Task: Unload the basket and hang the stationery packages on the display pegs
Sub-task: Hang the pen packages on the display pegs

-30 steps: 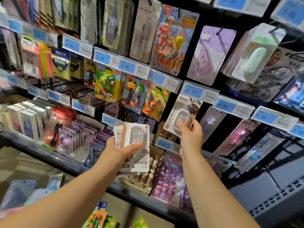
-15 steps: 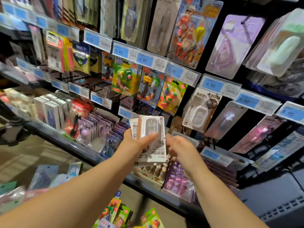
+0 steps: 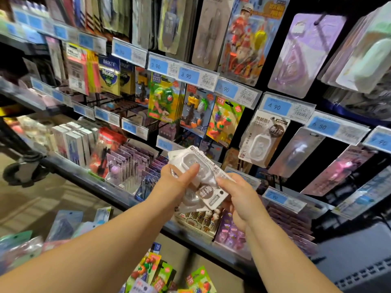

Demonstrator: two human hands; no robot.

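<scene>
Colourful eraser packs are seen lowest, nearest the camera. Above them, a stack of white blister packages is gripped by the left hand, thumb pressed on the top blister. One package, fanned out from the stack, is pinched at its edge by the right hand. Further back, a matching package is hung under the 4.90 price tag, beside a fruit eraser pack.
</scene>
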